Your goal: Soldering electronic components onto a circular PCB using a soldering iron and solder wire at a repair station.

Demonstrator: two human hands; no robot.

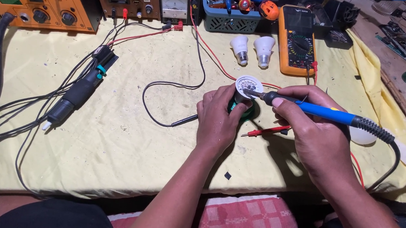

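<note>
Your left hand (219,120) wraps tight around the opened bulb base (248,87), propped on a green roll (250,110) just in front of the orange multimeter (296,39) on the table (114,141). Your right hand (308,122) pinches the blue soldering iron (324,111) pen-style, tip on the round board. That bulb looks light, brittle plastic; hold its sides and keep clear of the hot tip.

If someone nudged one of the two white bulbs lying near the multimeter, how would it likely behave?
The bulbs look like light plastic shells, so a nudge would probably shift one easily. Each stands dome-up on its narrow screw base, so it would likely tip, and the round dome would then roll on the yellow cloth. The multimeter alongside might stop it.
</note>
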